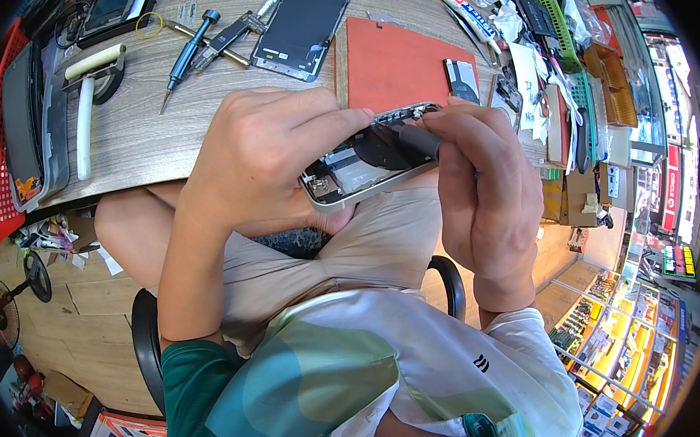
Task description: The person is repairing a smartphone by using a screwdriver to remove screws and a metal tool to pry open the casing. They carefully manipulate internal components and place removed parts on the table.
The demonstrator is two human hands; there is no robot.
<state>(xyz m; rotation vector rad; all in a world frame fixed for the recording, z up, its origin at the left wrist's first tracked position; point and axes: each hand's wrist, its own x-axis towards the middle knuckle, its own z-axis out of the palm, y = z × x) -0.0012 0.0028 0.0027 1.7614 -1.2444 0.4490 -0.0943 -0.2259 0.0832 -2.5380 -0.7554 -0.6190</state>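
Phone frame (374, 153) in left fingers (336, 128): silver rim, black/grey inside. Tool (420, 142) in right fingers (474, 133): dark grey. Beyond both: plain orange-red mat (400, 61) on grey-brown wood-grain surface (138, 148).

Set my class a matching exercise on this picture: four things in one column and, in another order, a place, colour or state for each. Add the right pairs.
Things:
1. Phone
2. Tool
3. Mat
4. Roller

Places, colours, states:
A. orange-red, flat on the table
B. open, its insides showing, in the left hand
C. pale handle, at the table's left side
D. dark grey, between fingers of the right hand

Pairs: 1-B, 2-D, 3-A, 4-C
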